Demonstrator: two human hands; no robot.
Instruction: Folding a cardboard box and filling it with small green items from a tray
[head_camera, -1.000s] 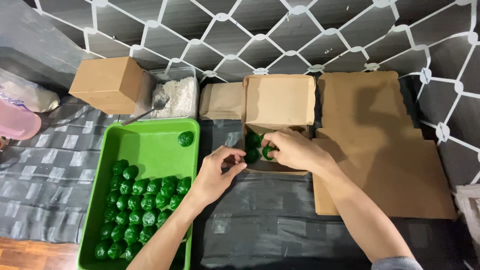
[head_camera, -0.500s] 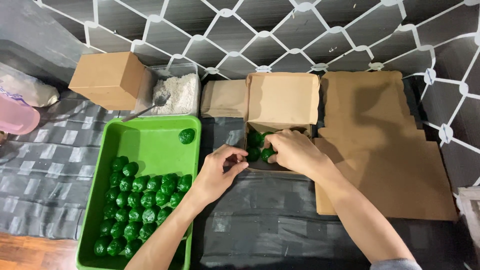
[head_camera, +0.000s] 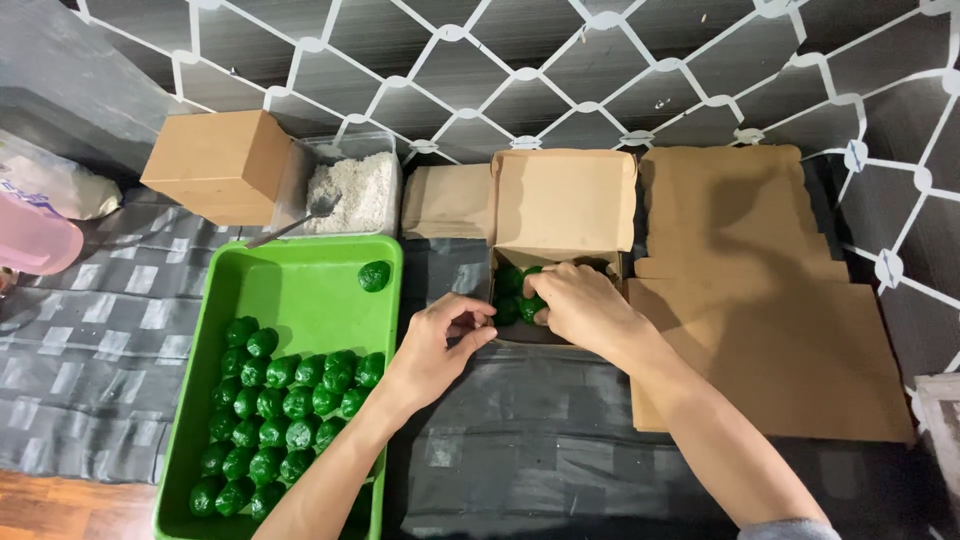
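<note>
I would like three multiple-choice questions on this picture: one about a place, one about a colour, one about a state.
1. Where does the single green ball apart from the rest lie?
A. in the far right corner of the green tray
B. on the flat cardboard
C. in the clear container

2. What colour is the tray?
A. pink
B. green
C. grey

3. How is the small cardboard box in front of the person?
A. taped shut
B. crushed flat
C. open, lid raised

Answers: 1 A, it sits alone by the tray's far rim. 2 B, bright green walls. 3 C, the right hand reaches inside among green balls.
</note>
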